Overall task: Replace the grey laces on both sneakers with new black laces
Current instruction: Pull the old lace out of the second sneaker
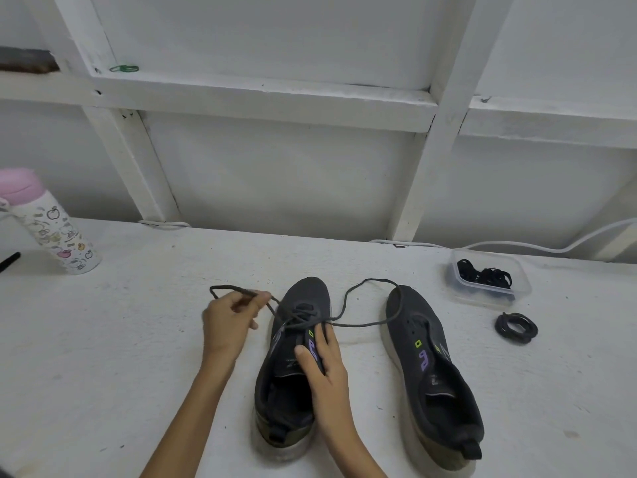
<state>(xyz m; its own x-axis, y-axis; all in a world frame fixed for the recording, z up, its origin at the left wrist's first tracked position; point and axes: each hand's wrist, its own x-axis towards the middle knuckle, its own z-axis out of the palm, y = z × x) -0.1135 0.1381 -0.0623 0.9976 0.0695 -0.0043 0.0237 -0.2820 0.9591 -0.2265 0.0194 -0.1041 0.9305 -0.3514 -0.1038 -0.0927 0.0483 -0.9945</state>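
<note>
Centrally, on a white table (120,339): two dark sneakers, toes toward the wall, a strip of bare table between them.

- Left sneaker (281,401): grey lace (358,325) threaded only through the eyelets nearest the toe; one end trails over the toe of the right sneaker (434,374).
- Left hand (227,326): fingers curled, pinching a loop of the grey lace just left of the shoe.
- Right hand (327,367): laid on the left sneaker, fingers fairly straight along the eyelet side, thumb on the tongue.
- Right rear: clear tub (524,291) of black laces (486,277); a dark coiled lace (516,327) near it.
- Left rear: patterned bottle (51,225).
- Open surface spreads left of the left hand.
</note>
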